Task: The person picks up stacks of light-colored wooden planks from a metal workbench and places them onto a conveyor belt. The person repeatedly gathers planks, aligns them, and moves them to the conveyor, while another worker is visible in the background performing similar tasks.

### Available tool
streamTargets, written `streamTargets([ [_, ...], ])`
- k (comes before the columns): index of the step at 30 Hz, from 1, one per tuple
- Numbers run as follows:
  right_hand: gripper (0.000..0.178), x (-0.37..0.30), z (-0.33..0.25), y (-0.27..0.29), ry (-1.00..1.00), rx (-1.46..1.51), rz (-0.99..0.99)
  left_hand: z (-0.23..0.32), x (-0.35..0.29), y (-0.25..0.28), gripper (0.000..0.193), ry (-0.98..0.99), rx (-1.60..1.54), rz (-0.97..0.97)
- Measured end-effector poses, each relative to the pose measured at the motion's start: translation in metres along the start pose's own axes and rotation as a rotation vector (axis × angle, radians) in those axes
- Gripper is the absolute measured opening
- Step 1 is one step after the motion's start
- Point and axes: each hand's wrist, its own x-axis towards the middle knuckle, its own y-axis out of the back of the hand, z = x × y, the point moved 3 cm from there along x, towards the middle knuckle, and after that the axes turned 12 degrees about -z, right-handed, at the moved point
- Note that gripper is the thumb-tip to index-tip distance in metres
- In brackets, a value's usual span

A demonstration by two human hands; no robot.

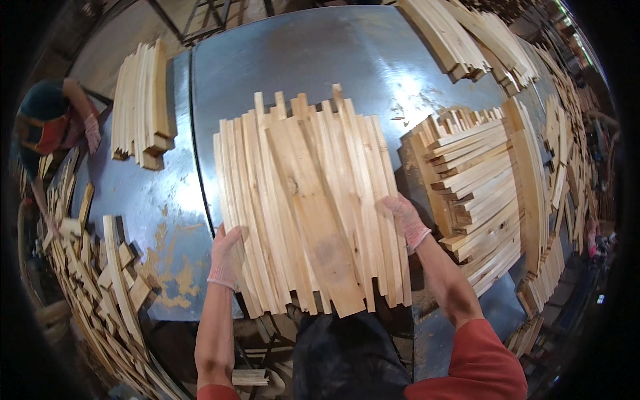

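Between my two hands is a broad bundle of light wooden strips (247, 200), lined up side by side with uneven ends. A wider flat board (307, 207) lies slanted on top of them. My left hand (227, 255), in a pale pink glove, presses against the bundle's left edge. On the opposite edge, my right hand (405, 217), gloved alike, grips the strips with its fingers partly hidden. The bundle's near end reaches past the table's front edge, over my dark trousers.
The metal table (287, 57) carries a strip stack (140, 100) at far left, a large strip pile (480, 193) at right and more strips (447, 33) at far right. Offcuts (100, 287) heap at left, near a co-worker (53, 127). Sawdust (177, 260) lies on the table.
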Motion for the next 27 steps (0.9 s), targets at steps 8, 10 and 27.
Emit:
streamTargets([
  [8, 0.049, -0.042, -0.021, -0.048, -0.252, 0.188, -0.006, -0.027, -0.029, 0.01, 0.064, 0.103, -0.076, -0.072],
  [10, 0.055, -0.06, -0.011, -0.049, -0.276, 0.268, -0.024, -0.027, -0.053, 0.003, 0.067, 0.128, -0.065, -0.065],
  [27, 0.081, -0.131, 0.046, -0.189, -0.546, 0.274, -0.395, -0.042, -0.321, 0.049, 0.067, -0.269, -0.258, 0.064],
])
